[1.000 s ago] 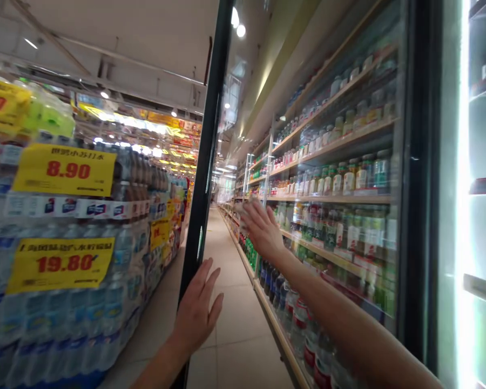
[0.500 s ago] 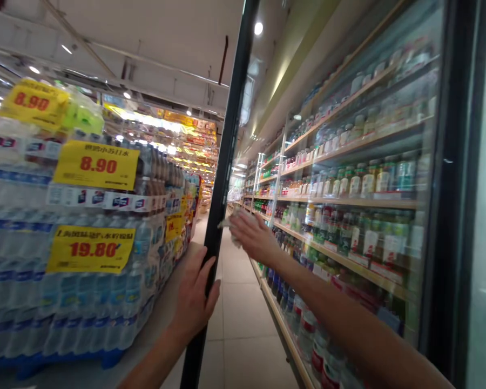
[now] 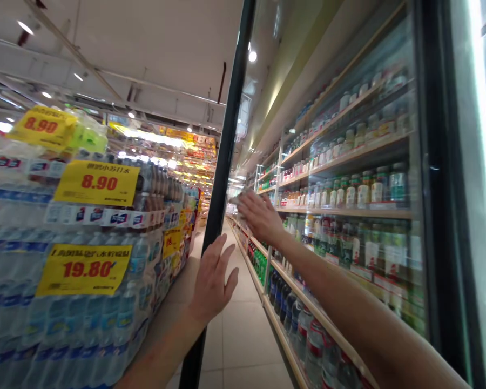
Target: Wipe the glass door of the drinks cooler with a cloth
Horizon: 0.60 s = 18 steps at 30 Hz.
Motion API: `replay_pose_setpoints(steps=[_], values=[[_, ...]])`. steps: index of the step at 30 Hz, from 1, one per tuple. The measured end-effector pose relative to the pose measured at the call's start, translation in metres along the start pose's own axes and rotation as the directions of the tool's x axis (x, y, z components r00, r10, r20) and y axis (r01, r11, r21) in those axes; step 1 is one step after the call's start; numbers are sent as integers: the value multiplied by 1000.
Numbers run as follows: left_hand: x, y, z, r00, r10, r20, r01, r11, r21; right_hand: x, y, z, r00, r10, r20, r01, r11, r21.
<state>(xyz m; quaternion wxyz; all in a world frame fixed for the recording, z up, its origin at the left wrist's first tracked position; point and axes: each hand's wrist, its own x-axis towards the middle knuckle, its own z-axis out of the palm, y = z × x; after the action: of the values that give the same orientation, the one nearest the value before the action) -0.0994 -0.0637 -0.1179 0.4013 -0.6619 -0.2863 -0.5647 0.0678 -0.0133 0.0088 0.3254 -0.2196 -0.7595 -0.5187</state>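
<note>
My right hand (image 3: 261, 219) reaches out to the glass of an open cooler door (image 3: 263, 102). A pale, crumpled cloth (image 3: 237, 199) shows at its fingertips, mostly hidden under the palm and fingers. Nearer to me, my left hand (image 3: 214, 275) is at the door's black frame (image 3: 222, 178), fingers stretched and thumb apart. Whether its fingers touch the frame I cannot tell. Through or reflected in the glass appear shelves of bottled drinks (image 3: 362, 192).
To the left stands a tall stack of shrink-wrapped bottles (image 3: 85, 308) with yellow price signs (image 3: 97, 182). A tiled aisle (image 3: 238, 324) runs ahead between it and the door. At far right a bright light strip (image 3: 480, 108) glows behind a dark upright (image 3: 437, 162).
My left hand has loosened from around the door frame and moved slightly right and up. My right hand has shifted a little up and right with the cloth. The view has tilted slightly.
</note>
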Motion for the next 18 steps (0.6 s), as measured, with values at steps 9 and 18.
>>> replay_pose_setpoints(steps=[9, 18], values=[[97, -2, 44, 994, -72, -85, 79, 994, 79, -28, 67, -37, 973, 230, -31, -232, 970, -73], [148, 36, 81, 996, -89, -2, 89, 994, 67, -95, 142, -69, 638, 630, -442, -732, 674, -97]])
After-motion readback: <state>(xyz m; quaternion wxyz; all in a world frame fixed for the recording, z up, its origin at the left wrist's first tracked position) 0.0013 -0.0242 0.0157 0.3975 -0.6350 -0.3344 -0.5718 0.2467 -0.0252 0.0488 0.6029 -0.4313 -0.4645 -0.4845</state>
